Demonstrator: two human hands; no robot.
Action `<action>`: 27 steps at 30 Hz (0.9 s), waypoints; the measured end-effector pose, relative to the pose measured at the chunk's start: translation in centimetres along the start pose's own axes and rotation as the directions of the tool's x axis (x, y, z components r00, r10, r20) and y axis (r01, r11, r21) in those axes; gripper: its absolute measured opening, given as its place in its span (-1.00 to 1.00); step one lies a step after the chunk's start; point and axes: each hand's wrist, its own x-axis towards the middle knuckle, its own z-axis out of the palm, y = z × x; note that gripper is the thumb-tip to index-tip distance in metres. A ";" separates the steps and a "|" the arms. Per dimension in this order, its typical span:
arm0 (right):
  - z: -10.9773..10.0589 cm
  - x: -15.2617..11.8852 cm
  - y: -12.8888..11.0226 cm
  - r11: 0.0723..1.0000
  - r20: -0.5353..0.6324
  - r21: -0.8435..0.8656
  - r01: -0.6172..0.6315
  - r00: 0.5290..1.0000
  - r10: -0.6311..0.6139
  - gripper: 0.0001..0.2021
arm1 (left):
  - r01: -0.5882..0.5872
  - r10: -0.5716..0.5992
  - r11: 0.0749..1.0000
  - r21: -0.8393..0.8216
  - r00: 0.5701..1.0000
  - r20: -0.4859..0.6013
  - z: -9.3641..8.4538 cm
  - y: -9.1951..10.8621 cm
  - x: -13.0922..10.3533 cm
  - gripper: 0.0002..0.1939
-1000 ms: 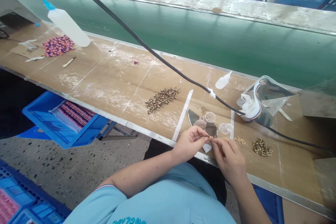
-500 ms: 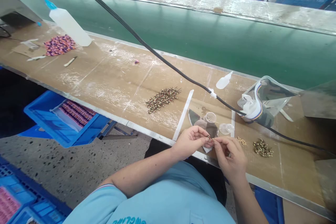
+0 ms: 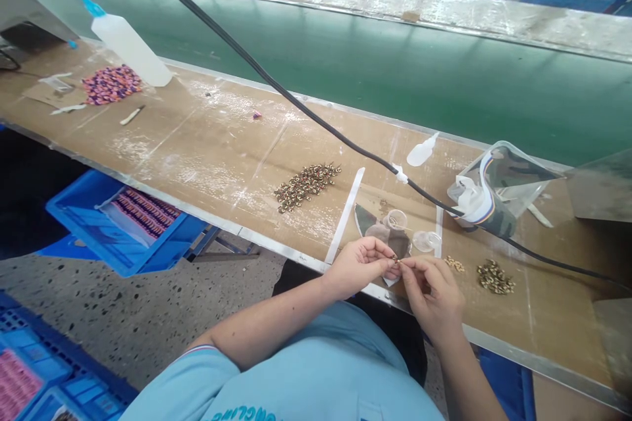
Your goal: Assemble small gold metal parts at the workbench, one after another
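Pinching a tiny bead point(image 3: 394, 258) between both thumb-and-forefinger tips, left hand point(image 3: 356, 268) at nine o'clock, right hand point(image 3: 433, 291) at four, clear cups point(image 3: 395, 220) at twelve, contents unclear, blue crate point(image 3: 113, 227) holding striped pieces.

Both hands meet at near edge of tabletop point(image 3: 207, 164), fingertips touching. Left hand point(image 3: 356, 268) curled, thumb and forefinger pinched together. Right hand point(image 3: 434, 293) curled likewise, pinch facing left hand. Bare forearms angle inward from body, elbows bent, wrists level.
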 end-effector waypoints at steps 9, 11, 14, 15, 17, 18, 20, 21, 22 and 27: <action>-0.4 -0.3 0.6 0.987 0.032 -0.086 0.135 0.991 -0.133 -0.91 | 0.013 -0.013 0.999 0.043 1.000 -0.002 0.0 0.0 0.0 -0.58; -0.5 -0.3 0.6 0.980 0.035 -0.102 0.173 0.985 -0.171 -0.90 | 0.026 -0.026 0.998 0.058 1.000 -0.008 0.1 0.1 -0.1 -0.60; -0.7 -0.2 0.4 0.972 0.039 -0.125 0.198 0.980 -0.194 -0.88 | 0.046 -0.045 0.996 0.075 0.999 -0.021 0.2 0.1 -0.1 -0.62; -0.8 -0.2 0.4 0.971 0.043 -0.128 0.201 0.979 -0.197 -0.88 | 0.049 -0.048 0.996 0.077 0.999 -0.023 0.2 0.1 -0.1 -0.63; -0.9 -0.1 0.2 0.970 0.055 -0.126 0.206 0.978 -0.200 -0.87 | 0.048 -0.046 0.996 0.075 0.999 -0.025 0.3 0.1 -0.1 -0.64; -0.9 0.0 0.1 0.970 0.064 -0.123 0.207 0.978 -0.201 -0.87 | 0.046 -0.044 0.996 0.072 0.999 -0.024 0.3 0.1 0.0 -0.64; -1.0 0.1 0.1 0.971 0.086 -0.122 0.206 0.977 -0.197 -0.85 | 0.043 -0.041 0.997 0.069 0.999 -0.023 0.2 0.0 0.0 -0.64; -1.0 0.1 0.1 0.972 0.090 -0.123 0.202 0.977 -0.191 -0.85 | 0.044 -0.042 0.997 0.070 0.999 -0.023 0.2 0.0 0.0 -0.64; -1.0 0.1 0.2 0.974 0.091 -0.122 0.193 0.979 -0.182 -0.85 | 0.046 -0.044 0.996 0.070 0.999 -0.022 0.2 0.0 0.0 -0.63; -0.8 -0.1 0.5 0.992 0.075 -0.061 0.110 0.992 -0.106 -0.87 | 0.042 -0.042 0.997 0.063 0.999 0.003 0.1 0.0 0.0 -0.60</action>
